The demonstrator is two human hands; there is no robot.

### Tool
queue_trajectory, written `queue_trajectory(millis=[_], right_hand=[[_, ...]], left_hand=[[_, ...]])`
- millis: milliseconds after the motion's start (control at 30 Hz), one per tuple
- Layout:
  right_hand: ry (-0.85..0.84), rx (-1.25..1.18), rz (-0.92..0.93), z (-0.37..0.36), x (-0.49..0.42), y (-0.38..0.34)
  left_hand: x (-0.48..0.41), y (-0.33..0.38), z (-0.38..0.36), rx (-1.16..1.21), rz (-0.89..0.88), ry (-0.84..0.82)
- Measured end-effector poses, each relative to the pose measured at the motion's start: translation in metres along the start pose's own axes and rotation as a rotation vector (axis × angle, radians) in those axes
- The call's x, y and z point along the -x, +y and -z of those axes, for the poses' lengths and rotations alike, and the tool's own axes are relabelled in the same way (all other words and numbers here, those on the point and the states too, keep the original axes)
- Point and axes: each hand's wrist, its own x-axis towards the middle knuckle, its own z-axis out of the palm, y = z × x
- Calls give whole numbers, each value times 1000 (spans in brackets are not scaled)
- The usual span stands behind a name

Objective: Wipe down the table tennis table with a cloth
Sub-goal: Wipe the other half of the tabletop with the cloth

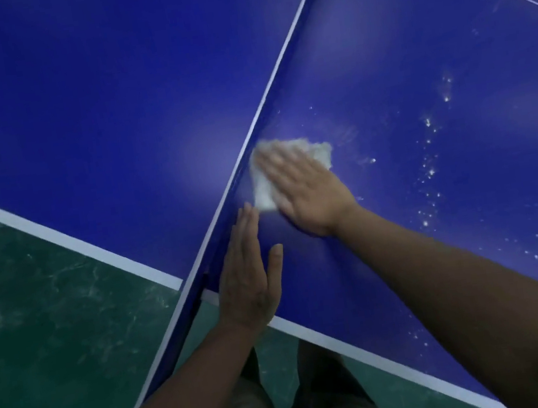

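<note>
The blue table tennis table (404,115) fills most of the view, with white edge lines. A white cloth (319,151) lies on its right half near the net. My right hand (307,191) presses flat on the cloth, fingers spread and blurred with motion. My left hand (246,276) rests flat and open on the table near its front edge, just beside the net, holding nothing. White specks and droplets dot the surface to the right of the cloth.
The net (277,78), with a white top band, runs diagonally from lower left to upper right between the two table halves. Green floor (55,337) shows at lower left. My legs are below the table's front edge.
</note>
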Motion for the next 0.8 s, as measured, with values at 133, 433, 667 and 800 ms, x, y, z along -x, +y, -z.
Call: queue_trajectory(millis=[133,433,667,800], right_hand=[[30,-58,-627,14,-25,22],[9,-45,-609,23,-40,55],[-11,-51,-374,24,-50,86],[-9,-141,-396,37,-59,88]], left_hand=[[-29,7,-9,-31,-56,24],[-71,24,-19,-35,-71,104],[-91,33,-23,-72,-108,132],[-106,41,-33,-107,-120,132]])
